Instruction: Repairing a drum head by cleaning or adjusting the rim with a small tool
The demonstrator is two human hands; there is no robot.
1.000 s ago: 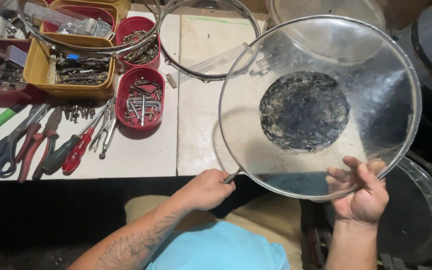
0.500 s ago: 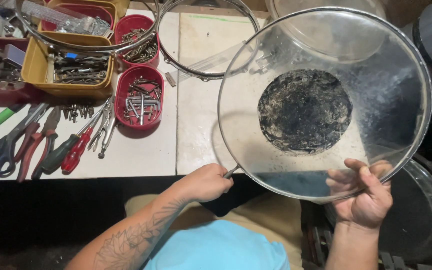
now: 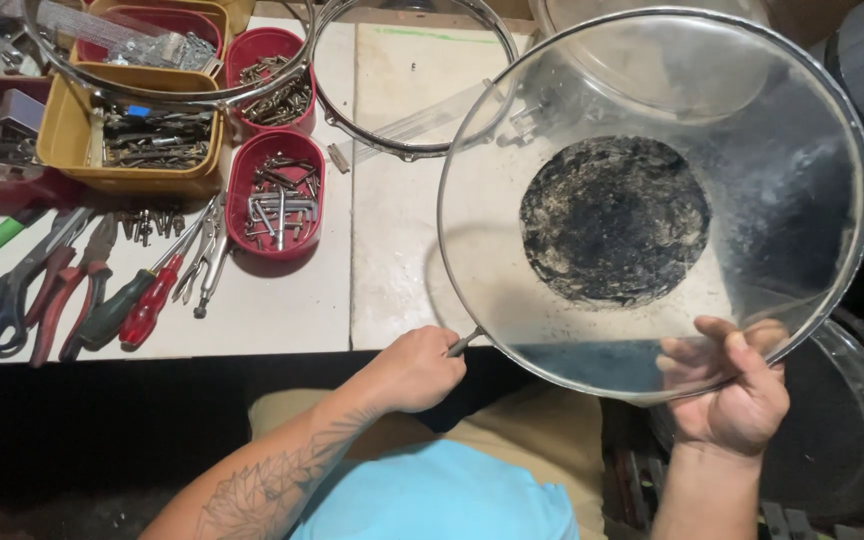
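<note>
A large round clear drum head (image 3: 772, 200) with a metal rim and a worn black circular patch (image 3: 614, 220) in its middle is held tilted above the white table (image 3: 292, 310). My right hand (image 3: 737, 390) grips its lower right rim, fingers showing through the clear film. My left hand (image 3: 417, 368) is closed around a small metal tool whose tip (image 3: 464, 342) touches the lower left rim of the drum head.
Red bowls of screws and hex keys (image 3: 274, 205) and a yellow bin of bits (image 3: 132, 140) stand at the back left. Pliers, scissors and screwdrivers (image 3: 102, 285) lie at the left. A metal drum hoop (image 3: 407, 80) lies behind. A dark drum (image 3: 852, 440) sits at the right.
The drum head has tilted and shifted slightly up and to the right. My left hand stays at its lower left rim, and my right hand keeps its grip.
</note>
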